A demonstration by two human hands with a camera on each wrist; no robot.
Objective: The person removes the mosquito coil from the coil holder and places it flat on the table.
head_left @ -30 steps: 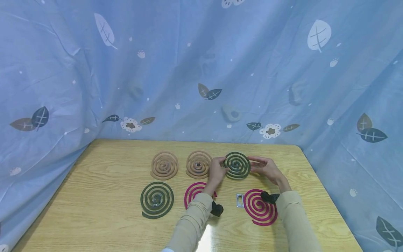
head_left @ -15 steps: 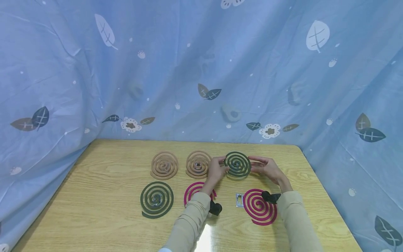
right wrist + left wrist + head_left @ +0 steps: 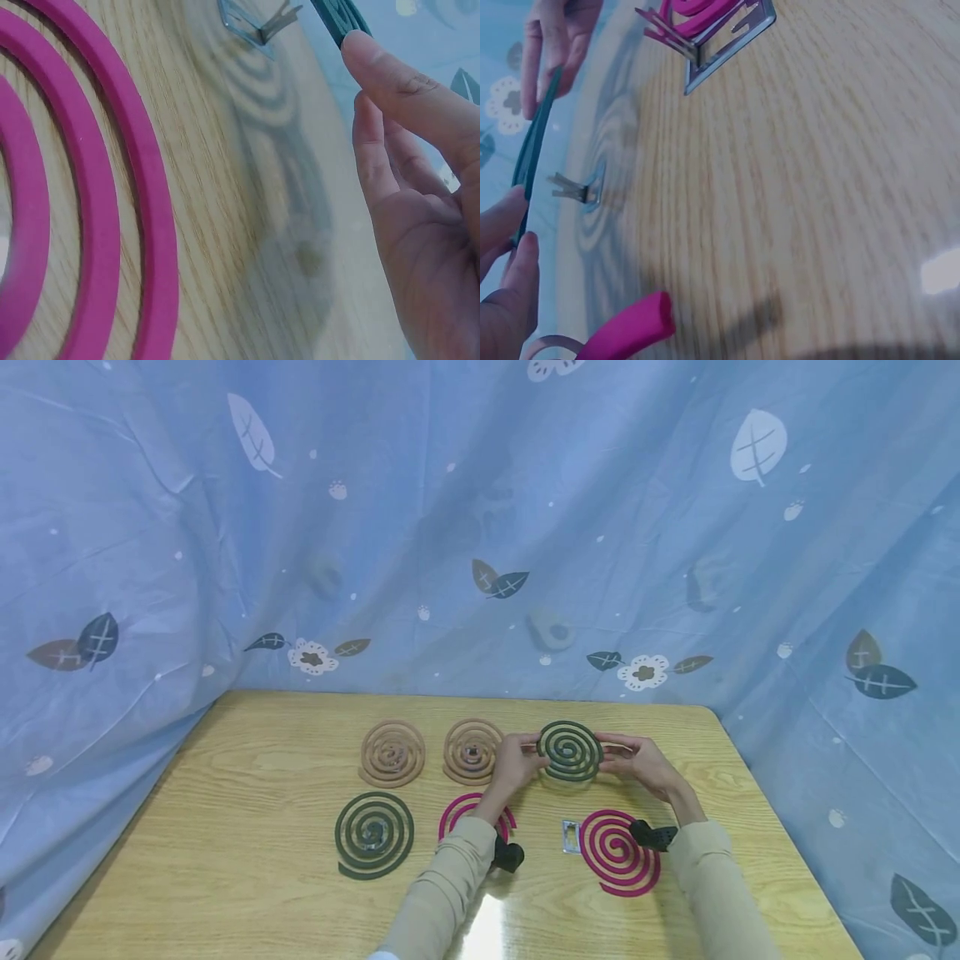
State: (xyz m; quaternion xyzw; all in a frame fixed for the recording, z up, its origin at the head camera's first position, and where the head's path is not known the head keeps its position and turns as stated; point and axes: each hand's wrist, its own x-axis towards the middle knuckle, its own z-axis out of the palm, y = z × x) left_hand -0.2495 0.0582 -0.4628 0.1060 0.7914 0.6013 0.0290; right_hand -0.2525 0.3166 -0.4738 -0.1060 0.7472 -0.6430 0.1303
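Coil (image 3: 532, 154) above stand (image 3: 593, 190) — only wrist views show gap.

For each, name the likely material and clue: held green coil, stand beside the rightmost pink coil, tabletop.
Held green coil: perhaps pressed powder; matte, evenly coloured.
Stand: probably thin sheet metal; grey, shiny.
Tabletop: wood or laminate with grain lines; glare suggests gloss.

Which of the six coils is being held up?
The rear green coil, raised between left hand and right hand; the front green coil, two pink coils and two tan coils rest lower, unheld.
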